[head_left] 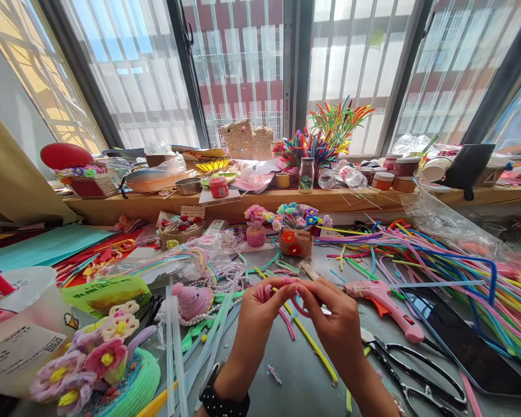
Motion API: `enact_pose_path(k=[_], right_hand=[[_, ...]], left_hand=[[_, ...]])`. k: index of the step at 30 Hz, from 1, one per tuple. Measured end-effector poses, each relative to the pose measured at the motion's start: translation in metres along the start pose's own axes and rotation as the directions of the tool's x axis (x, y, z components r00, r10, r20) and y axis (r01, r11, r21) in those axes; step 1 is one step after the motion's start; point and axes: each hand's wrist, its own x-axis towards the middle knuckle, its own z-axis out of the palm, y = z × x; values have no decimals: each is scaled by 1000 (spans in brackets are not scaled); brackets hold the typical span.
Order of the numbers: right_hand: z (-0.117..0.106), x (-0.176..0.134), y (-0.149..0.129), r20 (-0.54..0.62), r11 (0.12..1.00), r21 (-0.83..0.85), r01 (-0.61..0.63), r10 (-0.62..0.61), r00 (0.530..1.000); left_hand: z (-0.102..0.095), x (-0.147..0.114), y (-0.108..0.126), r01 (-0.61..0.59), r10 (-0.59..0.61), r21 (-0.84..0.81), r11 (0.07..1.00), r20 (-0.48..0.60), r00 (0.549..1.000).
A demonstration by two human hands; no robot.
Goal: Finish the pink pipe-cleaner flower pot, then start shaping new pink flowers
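Note:
My left hand (pixel 264 313) and my right hand (pixel 330 304) meet above the middle of the grey table. Both are closed on a pink pipe cleaner (pixel 303 311), which bends into loops between the fingers. One pink loop shows by the left fingers, and another curve hangs between the two hands. Part of the pipe cleaner is hidden behind my fingertips. Below the hands, a yellow pipe cleaner (pixel 315 341) lies slantwise on the table. A pink glue gun (pixel 388 307) rests just right of my right hand, with black-handled scissors (pixel 417 370) nearer to me.
Many coloured pipe cleaners (pixel 451 255) spread over the right side, beside a dark phone or tablet (pixel 464 341). Clear glue sticks (pixel 173 347), a pink crocheted hat (pixel 194 301) and pipe-cleaner flowers (pixel 106 358) lie to the left. Jars and craft materials line the windowsill (pixel 169 202).

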Motion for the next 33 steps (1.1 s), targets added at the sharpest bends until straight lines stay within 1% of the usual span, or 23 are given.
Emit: enact_pose_path(k=[2, 5, 8, 13, 16, 19, 21, 23, 26, 30, 33], right_hand=[[1, -1, 0, 0, 999, -34, -15, 16, 1000], [2, -1, 0, 14, 998, -60, -36, 37, 999], [3, -1, -2, 27, 998, -59, -32, 34, 999], [4, -2, -1, 46, 999, -39, -9, 10, 999], [6, -3, 0, 66, 999, 4, -48, 48, 997], [8, -4, 0, 89, 985, 80, -151, 144, 986], [7, -4, 0, 92, 969, 135, -208, 196, 976], [6, -3, 0, 86, 962, 153, -227, 216, 973], [4, -2, 0, 68, 970, 121, -211, 204, 977], [5, -4, -1, 38, 977, 82, -197, 194, 980], [6, -5, -1, 19, 977, 92, -191, 190, 982]], left_hand=[[1, 0, 0, 19, -19, -5, 1000, -1, 1000], [0, 1, -1, 9, -9, 8, 1000, -4, 1000], [-2, 1, -4, -28, 27, 51, 998, 13, 1000], [-5, -1, -4, -122, 120, 167, 978, 25, 992], [-5, -2, -4, -169, 180, 198, 966, -43, 983], [-5, 0, -4, -185, 214, 176, 967, -159, 964], [-5, 1, -4, -188, 219, 176, 966, -182, 958], [-5, 1, -4, -190, 222, 198, 961, -154, 963], [-6, -1, -4, -188, 215, 234, 954, -99, 971], [-5, -3, -4, -164, 187, 219, 962, -90, 978], [-4, -3, -3, -170, 192, 236, 957, -72, 979]])
